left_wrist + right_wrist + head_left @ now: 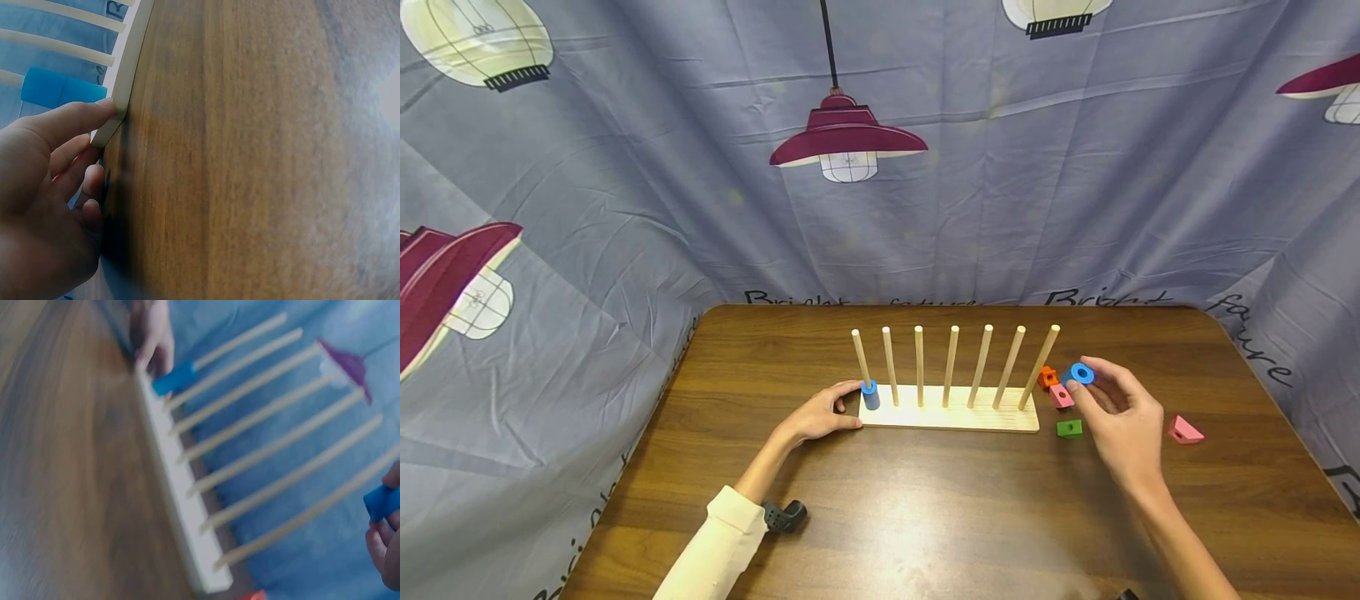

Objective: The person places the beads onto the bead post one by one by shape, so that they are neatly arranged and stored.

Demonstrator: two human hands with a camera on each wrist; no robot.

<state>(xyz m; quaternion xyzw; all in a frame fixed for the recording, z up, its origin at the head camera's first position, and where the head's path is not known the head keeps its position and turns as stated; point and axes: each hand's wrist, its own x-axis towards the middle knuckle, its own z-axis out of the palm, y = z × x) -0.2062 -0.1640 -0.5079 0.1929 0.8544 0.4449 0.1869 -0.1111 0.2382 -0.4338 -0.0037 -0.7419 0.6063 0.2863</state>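
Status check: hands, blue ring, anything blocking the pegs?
Left hand steadies peg board. Right hand pinches blue ring, beside the rightmost peg. Peg tops unobstructed; one blue piece on the leftmost peg.

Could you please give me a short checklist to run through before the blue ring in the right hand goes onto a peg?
1. Ring held: the right hand pinches the blue ring at its fingertips: ok.
2. Board steadied: the left hand rests against the end of the peg board: ok.
3. Pegs free: only the leftmost peg carries a blue cylinder; the other six are bare: ok.
4. Ring over a peg: it is beside the rightmost peg, below its tip: not ok.
5. Hole fits the peg: cannot tell.
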